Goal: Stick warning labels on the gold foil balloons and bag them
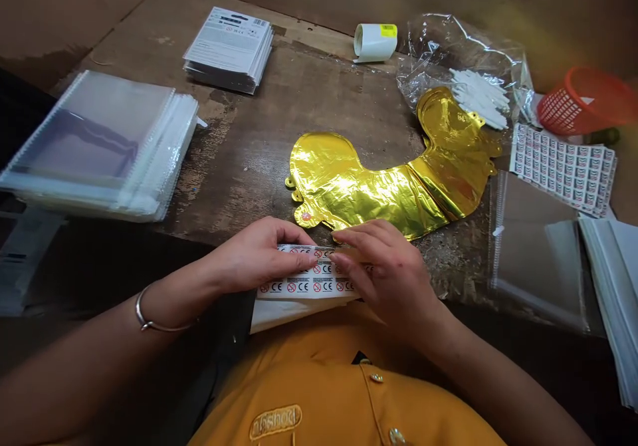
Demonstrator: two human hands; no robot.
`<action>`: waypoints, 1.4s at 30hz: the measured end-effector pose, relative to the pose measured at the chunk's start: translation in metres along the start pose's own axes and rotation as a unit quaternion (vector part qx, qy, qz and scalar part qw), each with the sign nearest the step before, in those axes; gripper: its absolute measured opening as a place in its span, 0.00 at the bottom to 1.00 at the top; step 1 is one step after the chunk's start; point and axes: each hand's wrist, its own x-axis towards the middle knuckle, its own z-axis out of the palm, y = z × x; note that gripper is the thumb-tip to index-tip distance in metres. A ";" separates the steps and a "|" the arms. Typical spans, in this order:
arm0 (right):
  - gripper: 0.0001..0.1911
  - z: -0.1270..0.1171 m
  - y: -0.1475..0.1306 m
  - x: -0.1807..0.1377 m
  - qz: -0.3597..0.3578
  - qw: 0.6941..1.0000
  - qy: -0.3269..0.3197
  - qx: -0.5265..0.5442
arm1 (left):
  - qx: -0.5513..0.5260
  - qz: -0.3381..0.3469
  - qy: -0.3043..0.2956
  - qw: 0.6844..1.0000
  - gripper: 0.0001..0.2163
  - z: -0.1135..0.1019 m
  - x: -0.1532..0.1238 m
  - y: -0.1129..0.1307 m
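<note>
A white sticker sheet (pixel 299 288) printed with rows of CE marks and red warning signs lies across my lap at the table's front edge. My left hand (pixel 264 253) grips its upper left part, thumb on top and fingers underneath. At the sheet's upper right, my right hand (pixel 386 266) has thumb and index finger close together at the edge; whether a sticker is between them is too small to see. Just beyond my hands lies a curved gold foil balloon (pixel 379 193), flat on the table, with a small reddish mark on its near left tab.
Clear plastic sleeves (pixel 94 140) are stacked at left, with printed cards (pixel 226 44) behind them. At the back are a white roll (pixel 376 42) and a clear bag (pixel 463 40) of white sticks. To the right are a red basket (pixel 563 104), another sticker sheet (pixel 563 167) and a clear sleeve (pixel 538 246).
</note>
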 end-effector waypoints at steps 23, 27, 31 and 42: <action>0.13 0.012 0.001 -0.008 -0.151 0.978 0.080 -0.115 | -0.127 -0.051 -0.020 0.990 0.14 0.000 0.001 -0.007; 0.13 0.011 -0.006 -0.007 -0.090 0.986 0.055 -0.126 | -0.140 -0.052 -0.018 0.989 0.13 0.002 0.000 -0.006; 0.14 0.012 -0.007 -0.012 -0.116 0.980 0.042 -0.155 | -0.169 -0.059 -0.019 0.984 0.13 0.003 0.000 -0.006; 0.14 0.012 -0.004 -0.017 -0.175 0.974 0.027 -0.142 | -0.217 -0.056 -0.025 0.974 0.14 0.003 0.003 -0.013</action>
